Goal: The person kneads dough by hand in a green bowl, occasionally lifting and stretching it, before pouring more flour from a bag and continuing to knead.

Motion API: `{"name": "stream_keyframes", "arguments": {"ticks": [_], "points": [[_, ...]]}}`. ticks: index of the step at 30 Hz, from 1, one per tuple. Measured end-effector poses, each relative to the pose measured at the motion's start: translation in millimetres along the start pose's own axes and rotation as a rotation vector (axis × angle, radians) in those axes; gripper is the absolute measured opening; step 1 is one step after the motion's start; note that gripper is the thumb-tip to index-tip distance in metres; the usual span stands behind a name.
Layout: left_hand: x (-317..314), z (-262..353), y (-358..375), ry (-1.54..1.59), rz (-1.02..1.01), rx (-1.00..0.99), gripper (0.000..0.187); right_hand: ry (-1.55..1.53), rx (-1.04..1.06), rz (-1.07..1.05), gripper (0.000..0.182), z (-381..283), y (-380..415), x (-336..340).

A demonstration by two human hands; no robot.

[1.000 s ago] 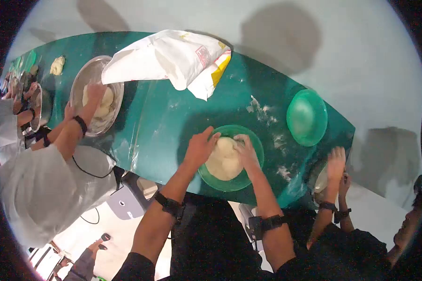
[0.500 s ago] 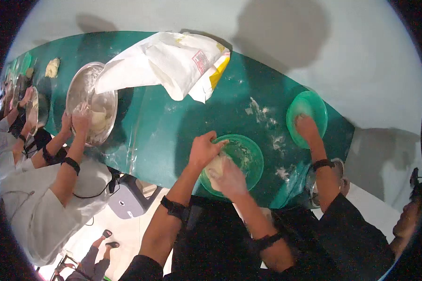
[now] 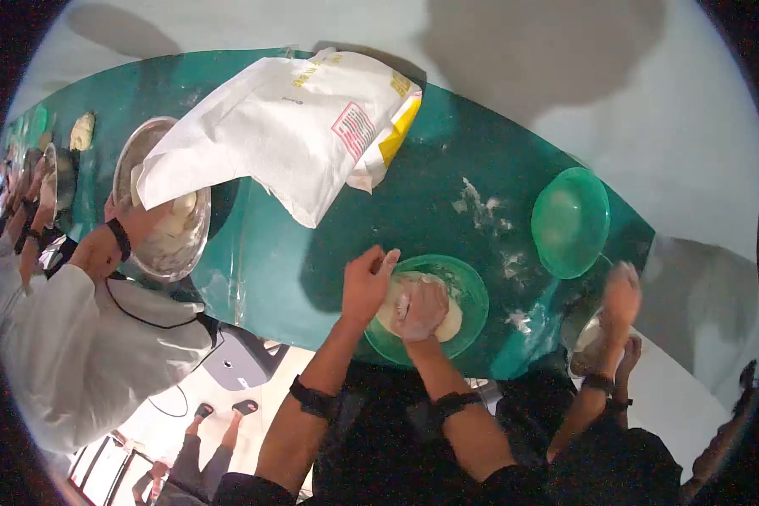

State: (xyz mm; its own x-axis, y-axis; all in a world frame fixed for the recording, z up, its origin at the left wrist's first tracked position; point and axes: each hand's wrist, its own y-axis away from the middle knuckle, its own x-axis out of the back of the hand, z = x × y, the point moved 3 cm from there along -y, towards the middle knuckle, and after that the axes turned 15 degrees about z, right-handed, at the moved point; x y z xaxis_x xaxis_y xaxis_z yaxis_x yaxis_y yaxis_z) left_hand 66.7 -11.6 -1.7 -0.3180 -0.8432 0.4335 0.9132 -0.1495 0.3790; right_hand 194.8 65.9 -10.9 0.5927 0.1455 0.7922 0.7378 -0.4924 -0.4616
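Observation:
A pale lump of dough (image 3: 453,320) lies in a green plastic bowl (image 3: 472,278) near the table's front edge. My right hand (image 3: 423,310), dusted with white, presses down on the dough with its fingers curled into it. At the bowl's left rim, my left hand (image 3: 367,285) is closed, its thumb raised along the edge. Part of the dough is hidden under my right hand.
A large white flour bag (image 3: 253,126) lies across the table (image 3: 261,278), overlapping a co-worker's metal bowl (image 3: 196,244). To the right stand another green bowl (image 3: 570,223) and a co-worker's blurred hand (image 3: 622,293) above a steel bowl (image 3: 589,346). Flour streaks (image 3: 481,207) mark the table.
My right hand has gone from lifting the dough's edge to pressing on its middle. The right co-worker's hand has left the green bowl. On the left, a co-worker's arms have shifted.

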Motion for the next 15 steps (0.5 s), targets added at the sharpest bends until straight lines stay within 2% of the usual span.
{"name": "stream_keyframes", "arguments": {"ticks": [1, 4, 6, 8, 9, 10, 12, 13, 15], "points": [[-1.0, -1.1, 0.7, 0.029, 0.017, 0.036, 0.045, -0.008, 0.011, -0.037, 0.027, 6.2, -10.1, -2.3], [2.8, 0.9, 5.6, -0.061, 0.046, -0.124, 0.036, -0.027, 0.012, -0.115, 0.022, 20.0, -28.1, -8.4], [10.1, -7.4, 21.8, -0.113, 0.156, -0.116, 0.033, -0.007, -0.024, -0.116, 0.02, 23.2, -27.3, -8.4], [11.5, -4.9, 46.0, -0.145, 0.262, -0.072, 0.031, 0.152, -0.12, -0.136, 0.021, 25.2, -32.0, -13.9], [16.4, -8.2, 71.9, -0.175, 0.304, -0.009, 0.03, 0.231, -0.175, -0.163, 0.022, 22.2, -27.0, -12.5], [19.5, -12.3, 92.4, -0.206, 0.338, 0.063, 0.029, 0.191, -0.334, -0.179, 0.024, 21.5, -22.2, -10.2], [16.8, -17.7, 100.0, -0.206, 0.409, 0.052, 0.029, 0.109, -0.643, -0.197, 0.034, 24.8, -19.4, -12.8], [15.7, -20.9, 103.0, -0.202, 0.446, 0.052, 0.029, 0.076, -0.685, -0.162, 0.035, 25.5, -16.2, -8.2], [19.1, -20.4, 88.3, -0.234, 0.31, 0.002, 0.029, 0.005, -0.759, -0.103, 0.037, 24.6, -8.9, 0.8]]}}
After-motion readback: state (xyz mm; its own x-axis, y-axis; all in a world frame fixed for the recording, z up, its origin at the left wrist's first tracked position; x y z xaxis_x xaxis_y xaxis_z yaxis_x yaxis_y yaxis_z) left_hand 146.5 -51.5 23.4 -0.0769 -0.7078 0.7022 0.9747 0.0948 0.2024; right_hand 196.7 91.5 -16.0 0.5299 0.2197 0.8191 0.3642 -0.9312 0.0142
